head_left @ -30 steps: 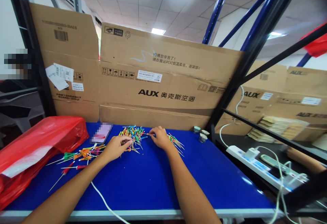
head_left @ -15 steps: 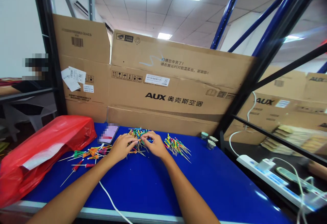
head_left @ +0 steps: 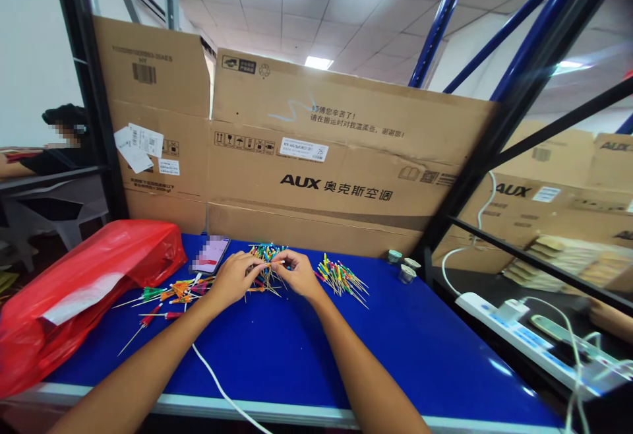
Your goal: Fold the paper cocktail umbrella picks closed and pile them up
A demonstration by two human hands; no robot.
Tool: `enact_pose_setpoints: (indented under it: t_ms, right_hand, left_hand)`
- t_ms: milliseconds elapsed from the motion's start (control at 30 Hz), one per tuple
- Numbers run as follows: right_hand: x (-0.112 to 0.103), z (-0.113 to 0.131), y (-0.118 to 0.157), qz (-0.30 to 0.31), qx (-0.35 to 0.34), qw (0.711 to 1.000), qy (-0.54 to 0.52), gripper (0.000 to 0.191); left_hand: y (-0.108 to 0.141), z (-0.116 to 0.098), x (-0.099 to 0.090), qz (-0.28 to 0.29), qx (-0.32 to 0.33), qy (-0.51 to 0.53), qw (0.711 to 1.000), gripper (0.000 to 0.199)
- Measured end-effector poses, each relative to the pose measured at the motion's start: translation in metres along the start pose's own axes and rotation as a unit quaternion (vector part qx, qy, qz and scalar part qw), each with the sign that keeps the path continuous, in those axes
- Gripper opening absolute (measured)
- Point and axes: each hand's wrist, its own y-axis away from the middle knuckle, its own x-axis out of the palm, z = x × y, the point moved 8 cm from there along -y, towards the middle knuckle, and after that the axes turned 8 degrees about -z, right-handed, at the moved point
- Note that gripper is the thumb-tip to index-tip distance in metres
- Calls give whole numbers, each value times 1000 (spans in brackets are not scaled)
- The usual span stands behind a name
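My left hand (head_left: 236, 280) and my right hand (head_left: 298, 274) meet above the middle of the blue table, both with fingers pinched. Between their fingertips is a small orange cocktail umbrella (head_left: 270, 264), mostly covered by the fingers. Just behind the hands lies a dense pile of cocktail umbrellas (head_left: 264, 251) in mixed colours on thin wooden sticks. To the right, a second pile of closed cocktail umbrellas (head_left: 341, 277) is spread out with sticks toward me. Left of my left wrist lie looser orange and green umbrellas (head_left: 182, 289) and red ones (head_left: 150, 316).
A red plastic bag (head_left: 133, 256) covers the table's left side. A phone (head_left: 212, 254) lies behind my left hand; a white cable (head_left: 217, 384) crosses the front edge. Small tubs (head_left: 407, 274) stand back right, beside the rack post. Cardboard (head_left: 316, 183) walls the back. A power strip (head_left: 514, 335) is at right.
The view has tipped down slightly, so everything sits a little higher in the picture. Both hands stay pinched together in nearly the same place, the orange umbrella showing more between the fingertips.
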Motion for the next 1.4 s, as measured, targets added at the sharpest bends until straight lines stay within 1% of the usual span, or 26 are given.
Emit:
enact_pose_setpoints:
  t_ms: [100, 167, 200, 233, 267, 333, 400, 433, 467, 500, 533, 567, 600, 633, 700, 767, 833, 933, 1100, 1233, 1400]
  right_hand:
    - [-14, -6, -4, -31, 16, 999, -24, 23]
    - [-23, -7, -5, -51, 21, 998, -27, 23]
    - [-26, -6, -5, -50, 22, 998, -21, 22]
    - [-26, -4, -5, -35, 22, 999, -12, 21]
    - [-22, -2, -3, -3, 21, 1000, -2, 19]
    - [-5, 4, 4, 103, 19, 994, 15, 15]
    - [15, 11, 17, 213, 16, 977, 25, 12]
    - [23, 14, 23, 254, 13, 967, 29, 12]
    - [29, 18, 28, 283, 10, 959, 31, 13]
    - [33, 21, 31, 297, 6, 954, 33, 14]
    - [34, 24, 31, 298, 0, 954, 35, 14]
    - [34, 26, 30, 287, -7, 957, 39, 15]
    - [31, 28, 26, 263, -15, 964, 44, 16]
    - [27, 29, 22, 228, -21, 972, 51, 17]
    - [15, 29, 11, 136, -28, 989, 59, 21]
    - [4, 27, 4, 50, -26, 997, 54, 24]
    - [0, 24, 2, 10, -22, 999, 45, 25]
    - [2, 23, 3, 1, -20, 999, 44, 27]
    - [0, 28, 5, 10, -29, 998, 62, 27]
    - [-1, 31, 6, 26, -42, 995, 86, 26]
    - [-6, 32, 6, 23, -42, 993, 106, 28]
  left_hand:
    - [0, 7, -2, -9, -18, 14, 1000, 24]
    - [0, 16, -2, -22, -50, 40, 998, 25]
    - [1, 21, -1, -31, -72, 66, 995, 27]
    - [2, 27, 1, -39, -98, 103, 989, 29]
    - [2, 33, 4, -41, -129, 151, 979, 32]
    - [3, 43, 11, -42, -180, 237, 954, 39]
    - [3, 48, 16, -50, -211, 298, 929, 42]
    - [3, 49, 17, -52, -222, 320, 920, 43]
    - [3, 49, 17, -54, -231, 336, 911, 44]
    - [2, 49, 18, -55, -240, 347, 905, 45]
    - [3, 49, 18, -53, -247, 354, 901, 46]
    - [3, 48, 18, -50, -254, 358, 897, 47]
    - [3, 47, 19, -45, -259, 362, 894, 48]
    - [4, 46, 20, -37, -261, 367, 892, 48]
    - [5, 42, 26, -13, -260, 378, 888, 48]
    - [7, 35, 34, 20, -250, 388, 887, 46]
    - [9, 29, 42, 54, -240, 393, 886, 45]
    - [11, 21, 50, 88, -228, 390, 888, 46]
    - [12, 15, 48, 100, -209, 370, 900, 41]
    - [12, 21, 43, 76, -208, 349, 911, 36]
    - [9, 35, 37, 21, -211, 295, 932, 37]
